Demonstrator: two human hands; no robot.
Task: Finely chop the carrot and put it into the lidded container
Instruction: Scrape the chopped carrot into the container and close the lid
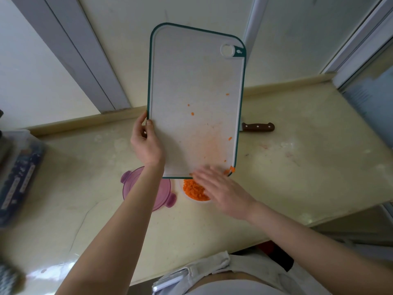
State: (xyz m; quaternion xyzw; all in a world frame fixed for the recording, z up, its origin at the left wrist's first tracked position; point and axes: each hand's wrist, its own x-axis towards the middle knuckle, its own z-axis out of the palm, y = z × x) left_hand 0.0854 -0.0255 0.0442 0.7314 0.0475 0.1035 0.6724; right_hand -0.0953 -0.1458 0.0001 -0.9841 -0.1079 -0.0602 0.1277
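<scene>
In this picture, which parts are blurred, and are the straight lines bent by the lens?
Head view: the right hand is smeared by motion at its fingertips, while the left hand and the board are sharp; the bottom-left corner is out of focus; the wide lens bows the counter edge and slants the window frames; soft glare lies on the counter's near edge.

Both arms are bare from the wrist up to where the frame cuts them; no sleeve, watch or ring is visible on the left hand (146, 143) or on the right hand (221, 188) (its fingers are blurred); at the bottom edge the person wears light grey clothing, perhaps with a pocket opening on the front.
</scene>
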